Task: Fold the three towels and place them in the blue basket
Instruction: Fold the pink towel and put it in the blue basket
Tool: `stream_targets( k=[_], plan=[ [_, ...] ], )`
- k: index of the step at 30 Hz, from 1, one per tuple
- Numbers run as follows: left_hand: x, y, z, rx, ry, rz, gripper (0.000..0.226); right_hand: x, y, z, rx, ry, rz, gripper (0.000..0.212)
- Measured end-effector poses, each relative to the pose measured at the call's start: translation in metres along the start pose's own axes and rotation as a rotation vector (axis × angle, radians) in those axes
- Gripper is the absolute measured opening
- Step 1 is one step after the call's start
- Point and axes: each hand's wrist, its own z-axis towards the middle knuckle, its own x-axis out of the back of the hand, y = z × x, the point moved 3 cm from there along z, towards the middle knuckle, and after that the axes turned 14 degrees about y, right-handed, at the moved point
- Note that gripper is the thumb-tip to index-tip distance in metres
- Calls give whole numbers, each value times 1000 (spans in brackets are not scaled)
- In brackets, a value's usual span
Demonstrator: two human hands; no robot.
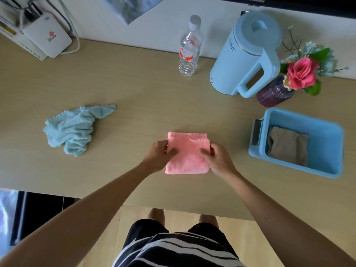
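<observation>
Now | pink towel (187,154) folded square | left hand (159,157), right hand (216,160) grip its sides

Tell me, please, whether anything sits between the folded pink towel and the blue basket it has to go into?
Nothing visible does. The table between the pink towel and the blue basket is bare. Both the left hand and right hand grip the towel. A beige towel fills the basket's left part; the right is free.

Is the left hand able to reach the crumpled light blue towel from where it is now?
Probably yes: bare table lies between the left hand and the light blue towel, but the hand is holding the pink towel.
</observation>
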Motion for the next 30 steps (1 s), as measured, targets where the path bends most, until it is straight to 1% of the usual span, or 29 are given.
stream_targets(
  k=[1, 3, 7, 12, 14, 15, 16, 17, 18, 19, 20, 22, 25, 28, 30],
  plan=[
    [0, 2, 4, 3, 4, -33, 22, -2, 1, 6, -25, 21, -26, 38],
    [-1, 4, 8, 5, 23, -69, 29, -7, 4, 15, -71, 36, -54, 42],
    [-7, 1, 13, 0, 90, -63, 41, -12, 6, 25, -72, 55, -117, 38],
    [-12, -10, 19, -29, 180, 17, 47, -15, 11, 33, -26, 91, -221, 33],
    [-12, -8, 16, -125, 250, 133, 50, -16, 13, 34, -10, 126, -282, 23],
    [-11, -4, 12, -217, 306, 225, 53, -15, 12, 34, -5, 168, -318, 22],
    [-11, 0, 9, -328, 353, 332, 56, -13, 12, 32, 29, 230, -351, 25],
    [-12, 4, 5, -459, 374, 430, 58, -12, 10, 30, 102, 295, -387, 29],
    [-15, 8, 2, -594, 351, 508, 59, -11, 6, 26, 206, 347, -421, 32],
    [-21, 8, 0, -706, 284, 571, 60, -12, 1, 21, 317, 366, -444, 33],
    [-27, 5, -1, -787, 203, 630, 62, -15, -1, 15, 417, 341, -466, 35],
    [-37, -5, 4, -865, 82, 739, 71, -24, 1, 4, 541, 243, -525, 44],
    [-41, -18, 12, -845, 15, 823, 88, -33, 11, -11, 593, 161, -655, 57],
    [-40, -27, 18, -824, -17, 895, 101, -35, 22, -18, 584, 163, -701, 62],
    [-41, -29, 19, -801, -25, 918, 104, -36, 25, -18, 578, 159, -720, 63]
  ],
)
